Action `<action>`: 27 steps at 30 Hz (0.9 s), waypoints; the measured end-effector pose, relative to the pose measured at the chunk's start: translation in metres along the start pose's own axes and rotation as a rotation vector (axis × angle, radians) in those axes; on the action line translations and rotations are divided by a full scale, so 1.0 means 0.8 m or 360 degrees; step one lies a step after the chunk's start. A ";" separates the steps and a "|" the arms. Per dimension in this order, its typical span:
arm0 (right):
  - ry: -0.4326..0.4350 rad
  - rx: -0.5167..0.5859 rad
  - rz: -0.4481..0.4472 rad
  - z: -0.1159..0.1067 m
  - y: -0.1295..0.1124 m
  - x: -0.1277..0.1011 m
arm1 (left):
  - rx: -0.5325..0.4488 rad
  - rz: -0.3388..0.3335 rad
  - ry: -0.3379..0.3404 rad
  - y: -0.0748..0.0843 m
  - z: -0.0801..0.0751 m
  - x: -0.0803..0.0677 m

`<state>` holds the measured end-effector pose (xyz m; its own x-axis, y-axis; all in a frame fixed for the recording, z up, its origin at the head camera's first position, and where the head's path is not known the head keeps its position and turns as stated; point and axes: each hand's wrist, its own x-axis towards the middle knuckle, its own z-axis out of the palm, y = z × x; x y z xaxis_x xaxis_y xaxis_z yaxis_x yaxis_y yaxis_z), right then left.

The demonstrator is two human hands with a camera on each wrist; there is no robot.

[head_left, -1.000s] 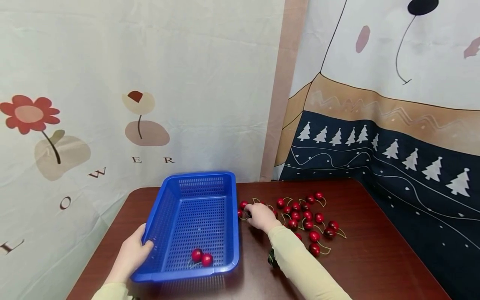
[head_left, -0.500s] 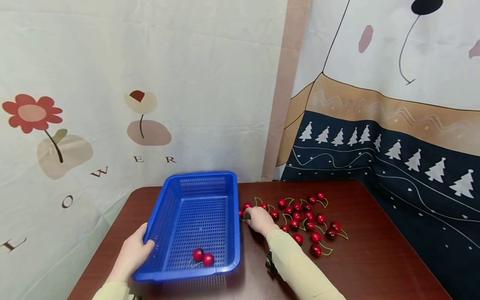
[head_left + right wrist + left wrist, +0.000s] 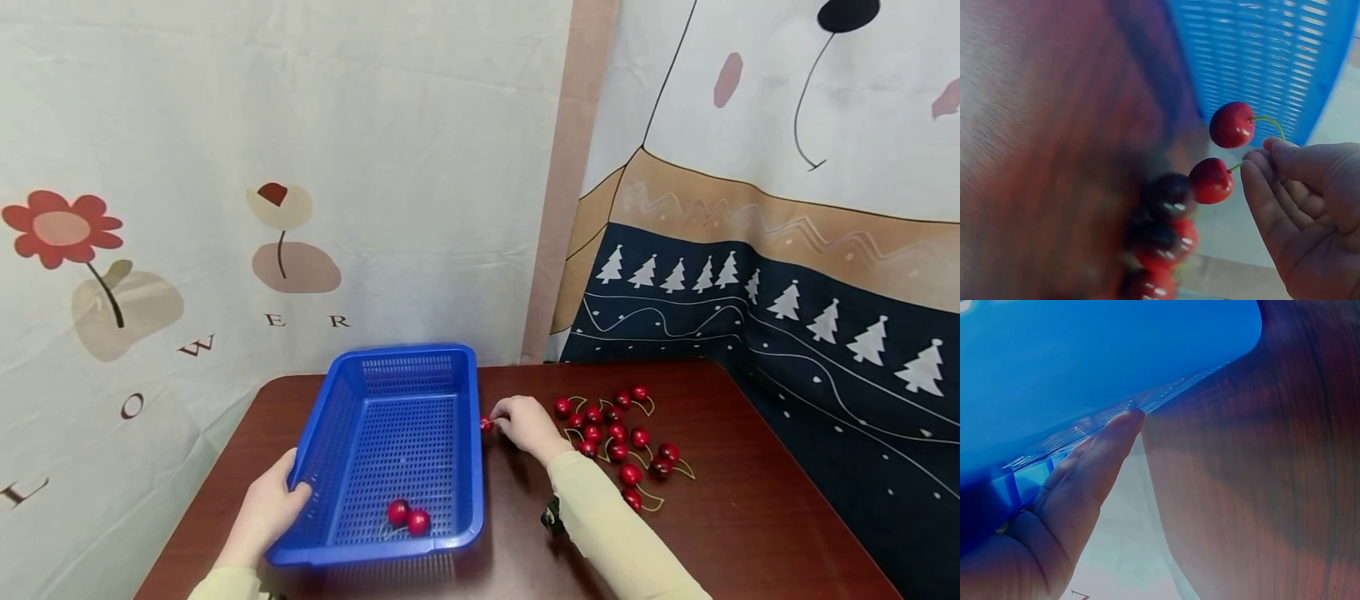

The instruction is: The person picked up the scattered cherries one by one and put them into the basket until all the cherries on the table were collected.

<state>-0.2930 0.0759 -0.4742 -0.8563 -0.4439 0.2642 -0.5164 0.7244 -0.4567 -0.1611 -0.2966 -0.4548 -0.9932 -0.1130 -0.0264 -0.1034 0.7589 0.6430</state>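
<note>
A blue perforated basket sits on the brown table, with a pair of red cherries lying near its front wall. My left hand grips the basket's front left rim; in the left wrist view its fingers press against the blue wall. My right hand is raised just right of the basket and pinches the green stems of a cherry pair, one cherry showing beside the basket's right wall. Several more red cherries lie scattered on the table to the right of that hand.
The table stands in a corner between a pale flower-print cloth and a dark cloth with white trees. A small dark object shows at my right sleeve.
My right hand has lifted off the table with a cherry pair pinched by the stems, close to the basket's right wall. The left hand has stayed on the basket rim.
</note>
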 end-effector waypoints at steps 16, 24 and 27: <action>0.0076 0.0050 0.0009 -0.084 -0.034 0.024 | -0.0008 -0.0013 -0.0001 0.006 -0.002 -0.002; 0.0074 0.0096 -0.0024 -0.101 -0.069 0.047 | -0.0001 -0.0001 0.0001 0.004 -0.002 -0.002; 0.0038 0.0095 -0.0055 -0.100 -0.087 0.056 | 0.0004 0.0014 0.0014 0.003 -0.001 -0.003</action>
<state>-0.2962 0.0476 -0.3626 -0.8384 -0.4548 0.3003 -0.5446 0.6760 -0.4965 -0.1592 -0.2949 -0.4520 -0.9936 -0.1122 -0.0141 -0.0951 0.7614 0.6412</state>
